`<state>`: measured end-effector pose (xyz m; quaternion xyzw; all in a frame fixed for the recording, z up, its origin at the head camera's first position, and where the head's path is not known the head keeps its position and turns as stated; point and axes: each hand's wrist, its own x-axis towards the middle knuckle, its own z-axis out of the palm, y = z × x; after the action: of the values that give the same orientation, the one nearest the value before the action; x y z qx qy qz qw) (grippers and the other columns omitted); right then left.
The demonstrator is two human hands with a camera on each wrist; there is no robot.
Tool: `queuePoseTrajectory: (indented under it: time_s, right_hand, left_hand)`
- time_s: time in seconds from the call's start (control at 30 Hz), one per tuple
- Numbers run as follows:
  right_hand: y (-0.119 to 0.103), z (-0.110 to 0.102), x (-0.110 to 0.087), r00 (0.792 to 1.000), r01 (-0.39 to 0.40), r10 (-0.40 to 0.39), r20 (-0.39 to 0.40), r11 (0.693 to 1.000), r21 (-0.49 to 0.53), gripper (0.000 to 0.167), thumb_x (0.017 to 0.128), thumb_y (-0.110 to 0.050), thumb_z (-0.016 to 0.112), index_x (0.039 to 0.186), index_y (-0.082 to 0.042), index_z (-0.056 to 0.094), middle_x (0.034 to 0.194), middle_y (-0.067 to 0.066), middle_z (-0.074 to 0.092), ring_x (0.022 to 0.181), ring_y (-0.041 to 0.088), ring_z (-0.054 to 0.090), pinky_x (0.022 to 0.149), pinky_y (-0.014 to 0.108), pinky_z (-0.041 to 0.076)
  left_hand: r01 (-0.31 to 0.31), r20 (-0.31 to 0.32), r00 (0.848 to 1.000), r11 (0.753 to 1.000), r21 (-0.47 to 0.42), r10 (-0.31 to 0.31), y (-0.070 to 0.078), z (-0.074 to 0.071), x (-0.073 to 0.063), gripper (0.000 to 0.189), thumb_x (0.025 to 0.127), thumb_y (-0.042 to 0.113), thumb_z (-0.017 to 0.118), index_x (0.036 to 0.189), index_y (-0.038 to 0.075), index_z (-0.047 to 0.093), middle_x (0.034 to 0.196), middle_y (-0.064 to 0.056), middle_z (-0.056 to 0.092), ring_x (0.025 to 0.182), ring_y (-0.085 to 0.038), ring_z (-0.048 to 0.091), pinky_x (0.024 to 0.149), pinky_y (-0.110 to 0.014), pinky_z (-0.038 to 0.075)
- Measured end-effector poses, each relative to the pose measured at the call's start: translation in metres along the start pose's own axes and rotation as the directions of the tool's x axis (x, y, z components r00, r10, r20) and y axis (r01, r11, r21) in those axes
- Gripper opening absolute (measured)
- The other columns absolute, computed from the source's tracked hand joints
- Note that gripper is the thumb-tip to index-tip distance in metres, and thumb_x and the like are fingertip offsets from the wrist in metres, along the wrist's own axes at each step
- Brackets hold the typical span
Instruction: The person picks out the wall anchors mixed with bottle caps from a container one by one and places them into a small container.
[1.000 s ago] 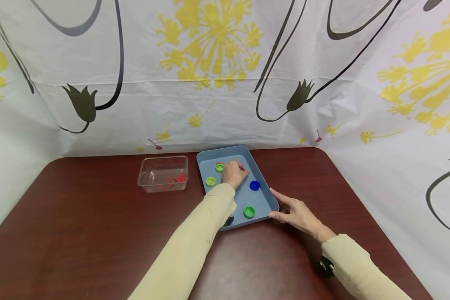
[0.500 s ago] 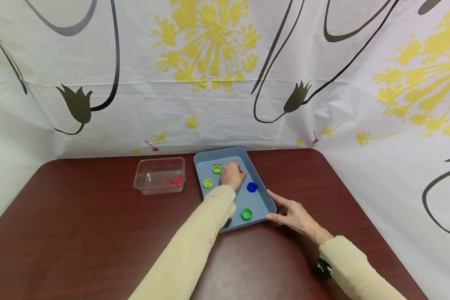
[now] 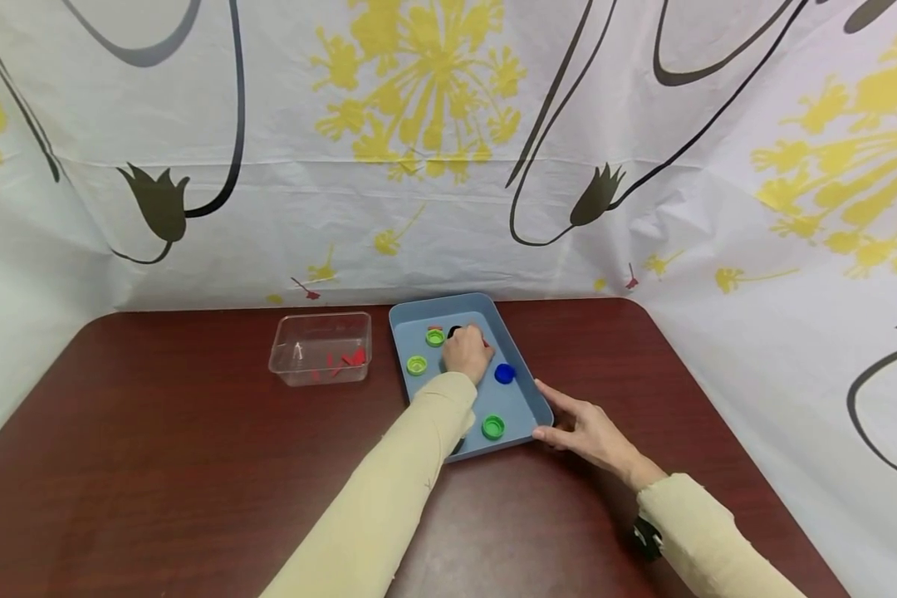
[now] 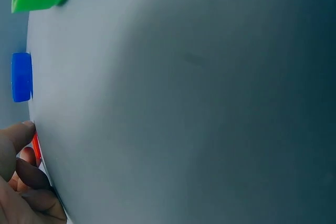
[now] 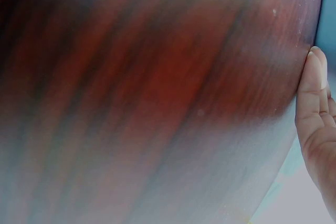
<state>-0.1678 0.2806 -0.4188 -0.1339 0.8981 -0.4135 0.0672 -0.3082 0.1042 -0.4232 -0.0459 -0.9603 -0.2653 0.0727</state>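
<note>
Across the lower half of the head view spreads the dark red table (image 3: 157, 482). The left sleeve (image 3: 377, 490) slants up from the bottom edge over the lower left side of the blue tray (image 3: 523, 407), partly hiding a dark item; a dip of that forearm might drag it along. Left of centre stands a clear box (image 3: 290, 365).

At the tray's lower right corner, the right hand (image 3: 594, 432) is wide, thumb and straight fingers touching either side; an uneven push there could swivel the tray. The left hand (image 3: 467, 353), at the tray's upper middle, is narrow and back up, with fingers curled.

Just beside it sit a blue cap (image 3: 504, 374) and a lime cap (image 3: 435, 337), which its knuckles could knock in a sideways sweep. Smallest, the red piece (image 4: 37, 148) at the left edge of the left wrist view appears pinched between thumb and fingers; a loose pinch could drop it.
</note>
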Motion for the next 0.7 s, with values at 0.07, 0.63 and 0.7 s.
queuePoseTrajectory:
  time_s: [0.07,0.63,0.7]
  right_hand:
    - [0.002,0.000,0.000,1.000,-0.001,0.001,0.000,1.000,0.014,0.076,0.084,-0.024,0.071,0.148,-0.013,0.031,0.107,0.015,0.062,0.065,0.014,0.061,0.060,0.025,0.051]
    - [-0.003,0.000,-0.001,1.000,-0.010,0.010,-0.003,1.000,0.013,0.075,0.084,-0.024,0.071,0.147,-0.012,0.032,0.121,0.020,0.056,0.066,0.014,0.061,0.059,0.026,0.051]
    - [0.002,0.000,0.000,1.000,-0.003,0.003,0.002,1.000,0.022,0.076,0.084,-0.027,0.071,0.148,-0.014,0.032,0.120,0.019,0.057,0.066,0.013,0.061,0.060,0.026,0.052]
  left_hand:
    - [-0.007,-0.005,1.000,1.000,-0.002,0.007,0.000,0.001,0.000,0.017,0.082,0.023,0.073,0.073,0.012,0.065,0.077,-0.006,0.067,0.077,-0.025,0.067,0.068,-0.037,0.053]
    - [-0.054,-0.011,0.998,0.999,-0.002,0.054,-0.003,-0.002,-0.001,0.020,0.083,0.019,0.069,0.066,0.012,0.063,0.072,-0.006,0.067,0.070,-0.023,0.066,0.062,-0.036,0.052]
    - [-0.059,-0.005,0.998,0.998,-0.005,0.059,-0.003,-0.003,-0.001,0.021,0.083,0.019,0.068,0.064,0.013,0.062,0.072,-0.005,0.066,0.069,-0.023,0.065,0.062,-0.036,0.052]
